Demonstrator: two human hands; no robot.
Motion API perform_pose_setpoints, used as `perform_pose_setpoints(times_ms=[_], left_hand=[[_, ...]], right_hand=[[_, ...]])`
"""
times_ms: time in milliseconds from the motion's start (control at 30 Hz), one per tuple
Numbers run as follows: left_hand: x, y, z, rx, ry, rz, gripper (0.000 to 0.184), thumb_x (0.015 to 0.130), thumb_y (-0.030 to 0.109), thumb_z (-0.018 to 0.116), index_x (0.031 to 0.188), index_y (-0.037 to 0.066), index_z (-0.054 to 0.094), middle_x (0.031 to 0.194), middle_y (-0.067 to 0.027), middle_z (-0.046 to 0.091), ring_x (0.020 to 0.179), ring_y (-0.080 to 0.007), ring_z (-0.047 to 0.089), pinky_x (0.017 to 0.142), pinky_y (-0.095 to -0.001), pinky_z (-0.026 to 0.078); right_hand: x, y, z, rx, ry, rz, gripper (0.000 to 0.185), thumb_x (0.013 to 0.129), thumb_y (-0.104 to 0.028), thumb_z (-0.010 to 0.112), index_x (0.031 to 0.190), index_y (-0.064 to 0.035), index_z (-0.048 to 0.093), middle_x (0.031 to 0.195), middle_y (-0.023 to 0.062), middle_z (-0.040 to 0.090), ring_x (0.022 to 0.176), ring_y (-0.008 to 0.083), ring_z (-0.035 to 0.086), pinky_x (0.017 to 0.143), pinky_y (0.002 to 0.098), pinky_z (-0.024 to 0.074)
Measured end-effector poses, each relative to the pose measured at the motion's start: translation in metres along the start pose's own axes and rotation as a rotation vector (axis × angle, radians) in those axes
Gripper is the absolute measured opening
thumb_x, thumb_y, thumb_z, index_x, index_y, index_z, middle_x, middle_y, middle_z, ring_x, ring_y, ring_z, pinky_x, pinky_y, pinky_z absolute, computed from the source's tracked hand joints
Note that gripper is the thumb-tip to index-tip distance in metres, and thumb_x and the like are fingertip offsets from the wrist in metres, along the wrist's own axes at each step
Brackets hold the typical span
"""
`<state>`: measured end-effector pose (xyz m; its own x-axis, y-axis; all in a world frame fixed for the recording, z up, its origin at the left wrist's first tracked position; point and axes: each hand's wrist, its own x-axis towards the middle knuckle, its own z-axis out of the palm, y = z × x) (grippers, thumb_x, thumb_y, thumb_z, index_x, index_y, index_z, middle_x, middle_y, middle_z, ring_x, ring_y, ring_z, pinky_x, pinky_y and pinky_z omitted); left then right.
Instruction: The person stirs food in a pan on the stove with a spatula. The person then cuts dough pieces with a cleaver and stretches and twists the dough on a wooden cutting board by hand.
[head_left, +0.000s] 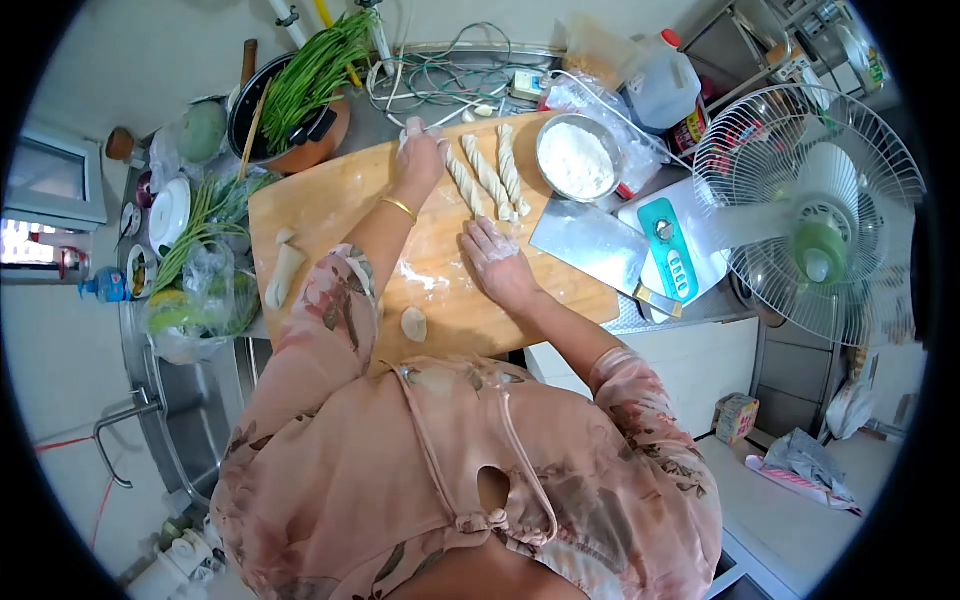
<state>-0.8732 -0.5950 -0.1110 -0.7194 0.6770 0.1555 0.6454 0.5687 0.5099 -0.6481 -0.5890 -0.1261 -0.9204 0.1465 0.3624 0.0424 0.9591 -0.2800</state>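
Observation:
Three twisted dough strips lie side by side on the wooden board (340, 200). My left hand (420, 150) is at the upper end of the leftmost strip (461, 180), its fingers bent around that end. At the strip's lower end is my right hand (490, 245), floury, its fingertips touching the dough. The middle strip (487, 175) and the right strip (508, 170) lie just beside it, untouched. A longer dough piece (284, 275) rests at the board's left, and a small dough piece (413, 323) lies near the front edge. Loose flour is scattered between my arms.
A bowl of flour (577, 158) and a metal scraper sheet (590, 243) sit at the board's right, beside a scale (668, 248) and a fan (810, 215). Behind stand a pot (310, 140) with greens and tangled cables (450, 80). Vegetables (200, 300) lie left, near a sink (195, 400).

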Motion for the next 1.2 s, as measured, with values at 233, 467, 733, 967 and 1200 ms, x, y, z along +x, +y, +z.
perform_pose_setpoints(times_ms=[233,467,733,967,1200], left_hand=[[-0.021,-0.023,0.028,0.226,-0.275,0.224,0.056,0.092,0.037,0.042,0.135,0.002,0.035,0.147,-0.0142,0.023,0.134,-0.0300,0.025,0.105,-0.0499,0.027],[-0.018,-0.046,-0.001,-0.160,-0.128,0.123,0.055,0.093,0.039,0.040,0.133,0.002,0.041,0.145,-0.0163,0.027,0.133,-0.0338,0.027,0.107,-0.0395,0.025],[-0.174,-0.106,-0.098,-0.163,0.088,-0.001,0.021,0.079,0.014,0.062,0.095,0.001,0.063,0.098,-0.0177,0.062,0.096,-0.0338,0.056,0.087,-0.0388,0.043],[-0.277,-0.092,-0.101,-0.382,0.136,-0.509,0.016,0.079,0.012,0.064,0.089,0.000,0.065,0.090,-0.0135,0.064,0.088,-0.0236,0.059,0.076,-0.0360,0.047],[-0.289,-0.028,-0.096,-1.719,-0.380,-1.019,0.028,0.090,0.023,0.057,0.107,0.001,0.058,0.100,-0.0075,0.061,0.089,-0.0174,0.061,0.070,-0.0297,0.052]], right_hand=[[-0.007,-0.011,-0.001,0.011,-0.170,0.073,0.047,0.082,-0.024,0.055,0.121,0.0019,0.049,0.134,0.0214,0.041,0.129,0.0342,0.033,0.105,0.0453,0.0273],[-0.019,-0.037,-0.007,0.148,-0.265,0.030,0.044,0.082,-0.024,0.058,0.120,-0.0026,0.051,0.128,0.0187,0.046,0.123,0.0335,0.040,0.102,0.0445,0.0313],[-0.006,-0.082,0.024,0.495,-0.401,-0.035,0.044,0.076,-0.020,0.066,0.115,-0.0060,0.054,0.107,0.0178,0.056,0.099,0.0361,0.054,0.085,0.0402,0.0448],[0.009,-0.087,0.023,0.557,-0.661,0.021,0.036,0.069,-0.011,0.068,0.099,-0.0023,0.050,0.099,0.0192,0.055,0.091,0.0291,0.057,0.080,0.0359,0.0474],[0.009,-0.082,0.015,1.467,-0.667,0.447,0.045,0.075,-0.006,0.068,0.115,-0.0053,0.049,0.093,0.0045,0.058,0.085,0.0121,0.055,0.073,0.0275,0.0460]])
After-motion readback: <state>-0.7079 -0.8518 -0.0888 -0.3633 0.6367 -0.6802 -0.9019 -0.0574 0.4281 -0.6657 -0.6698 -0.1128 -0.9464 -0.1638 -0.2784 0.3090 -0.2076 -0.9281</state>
